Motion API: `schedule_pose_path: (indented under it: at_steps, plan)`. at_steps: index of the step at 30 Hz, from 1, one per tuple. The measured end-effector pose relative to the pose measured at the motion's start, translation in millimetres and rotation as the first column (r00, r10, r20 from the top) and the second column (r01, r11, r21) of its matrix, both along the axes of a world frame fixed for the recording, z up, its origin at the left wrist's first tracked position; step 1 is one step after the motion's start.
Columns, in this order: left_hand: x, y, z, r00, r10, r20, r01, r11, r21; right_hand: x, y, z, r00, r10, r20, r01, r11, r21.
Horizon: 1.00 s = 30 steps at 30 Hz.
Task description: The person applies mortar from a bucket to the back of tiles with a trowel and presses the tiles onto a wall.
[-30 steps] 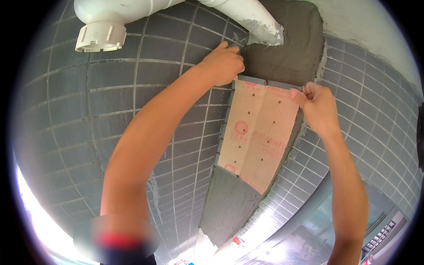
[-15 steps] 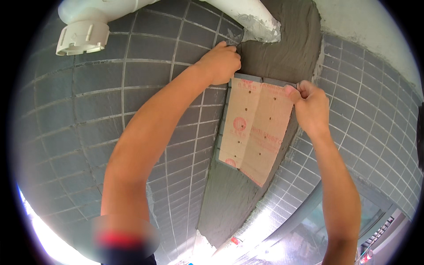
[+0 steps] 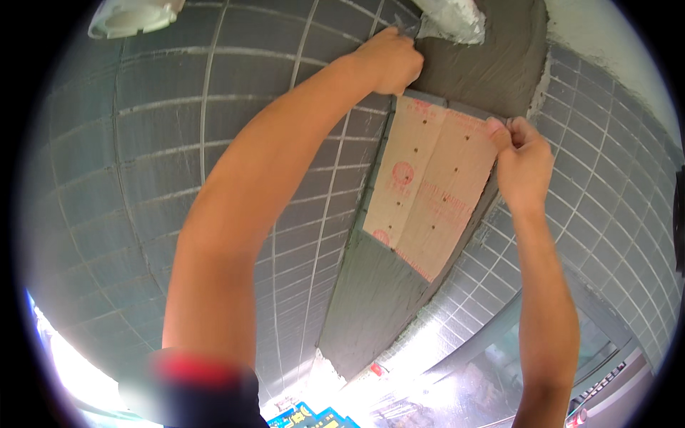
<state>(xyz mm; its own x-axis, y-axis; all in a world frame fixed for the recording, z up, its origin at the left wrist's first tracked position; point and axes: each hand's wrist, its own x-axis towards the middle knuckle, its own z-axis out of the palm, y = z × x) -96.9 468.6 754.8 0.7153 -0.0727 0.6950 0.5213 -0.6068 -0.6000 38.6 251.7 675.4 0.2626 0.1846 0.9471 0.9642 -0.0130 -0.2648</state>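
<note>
A sheet of grey tiles (image 3: 428,185), faced with brown perforated paper printed in red, lies against the wet grey mortar strip (image 3: 478,68) between two tiled walls. My left hand (image 3: 394,60) is at the sheet's top left corner, beside the old tiles, fingers curled; whatever is in its fingers is hidden. My right hand (image 3: 522,153) has thumb and fingers closed on the sheet's top right corner. More bare mortar shows beneath the sheet's lower edge.
A white pipe fitting (image 3: 135,16) hangs at the top left, and a plaster-smeared pipe (image 3: 451,21) enters the mortar above my hands. Grey tiled walls (image 3: 128,157) curve either side. A bright metal-framed window (image 3: 581,324) is at lower right; blue printed packages (image 3: 314,417) lie far below.
The view has shifted, so pipes, sheet and hands sit higher in the picture. Both my hands stay at the sheet's top corners, and blue packages have come into view below.
</note>
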Motion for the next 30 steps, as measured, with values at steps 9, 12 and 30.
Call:
schedule_pose_path:
  at_steps: [9, 12, 30]
  plan:
    - [-4.9, -2.0, -3.0, 0.998, 0.033, 0.057, -0.041, 0.99, 0.136, -12.0, 6.5, -5.1, 0.998, -0.044, 0.033, 0.043, 0.998, 0.038]
    - [2.7, -3.3, -40.6, 0.963, -0.123, 0.238, 0.061, 0.966, 0.25, -8.7, 5.7, -8.3, 0.996, -0.077, 0.052, 0.074, 0.996, 0.05]
    - [69.2, -47.5, -173.6, 0.571, -0.335, 0.75, 0.652, 0.74, -0.166, -7.9, 0.7, -6.3, 1.0, -0.004, -0.009, 0.004, 1.0, 0.027]
